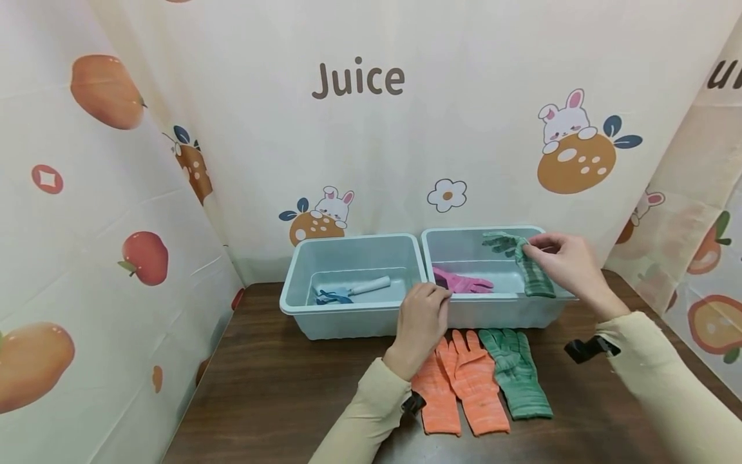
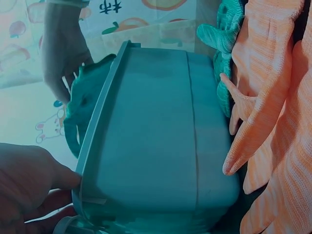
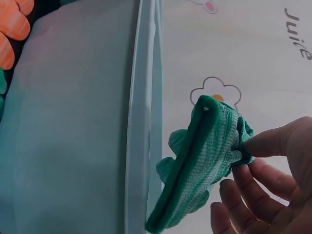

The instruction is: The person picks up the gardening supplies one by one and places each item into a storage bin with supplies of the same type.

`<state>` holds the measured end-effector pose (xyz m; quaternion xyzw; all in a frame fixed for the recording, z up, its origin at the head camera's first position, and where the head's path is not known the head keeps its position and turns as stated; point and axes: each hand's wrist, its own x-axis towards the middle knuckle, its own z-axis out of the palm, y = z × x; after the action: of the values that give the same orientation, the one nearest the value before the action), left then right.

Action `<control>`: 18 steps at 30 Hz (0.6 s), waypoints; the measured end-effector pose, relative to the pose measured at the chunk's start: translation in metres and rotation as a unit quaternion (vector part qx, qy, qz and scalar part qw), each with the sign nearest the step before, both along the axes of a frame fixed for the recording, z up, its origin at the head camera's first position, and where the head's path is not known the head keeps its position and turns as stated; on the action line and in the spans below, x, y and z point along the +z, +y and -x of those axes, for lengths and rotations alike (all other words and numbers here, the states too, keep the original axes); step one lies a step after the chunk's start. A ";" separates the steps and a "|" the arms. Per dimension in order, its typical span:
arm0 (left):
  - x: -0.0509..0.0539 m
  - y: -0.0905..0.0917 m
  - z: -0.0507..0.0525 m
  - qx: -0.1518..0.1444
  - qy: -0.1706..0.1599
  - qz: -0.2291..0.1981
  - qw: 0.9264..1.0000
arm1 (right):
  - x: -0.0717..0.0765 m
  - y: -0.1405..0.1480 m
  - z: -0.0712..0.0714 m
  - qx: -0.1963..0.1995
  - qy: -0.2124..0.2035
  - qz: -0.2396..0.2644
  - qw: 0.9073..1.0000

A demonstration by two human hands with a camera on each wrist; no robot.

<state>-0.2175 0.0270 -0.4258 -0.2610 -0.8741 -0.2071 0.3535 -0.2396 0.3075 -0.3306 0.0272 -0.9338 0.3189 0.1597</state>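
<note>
My right hand pinches a green striped work glove between thumb and fingers, over the right side of the right pale-blue bin. In the right wrist view that glove hangs by the bin's rim, its cuff opening visible. My left hand grips the right bin's near left corner; the left wrist view shows the thumb against the rim. Inside this bin lies a pink glove. In front of it, two orange gloves and another green glove lie flat on the table, just beyond my left wrist.
The left pale-blue bin stands alongside the right one, with a white-and-blue item inside, its kind unclear. Both rest on the dark wooden table. Printed curtains rise behind and at the sides.
</note>
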 end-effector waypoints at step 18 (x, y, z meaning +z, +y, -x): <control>0.001 0.000 -0.001 0.003 0.002 0.004 1.000 | -0.004 -0.011 0.028 0.033 -0.024 -0.027 0.999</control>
<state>-0.2161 0.0270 -0.4252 -0.2599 -0.8750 -0.2019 0.3550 -0.2672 0.2961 -0.3346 0.0552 -0.9441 0.2994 0.1261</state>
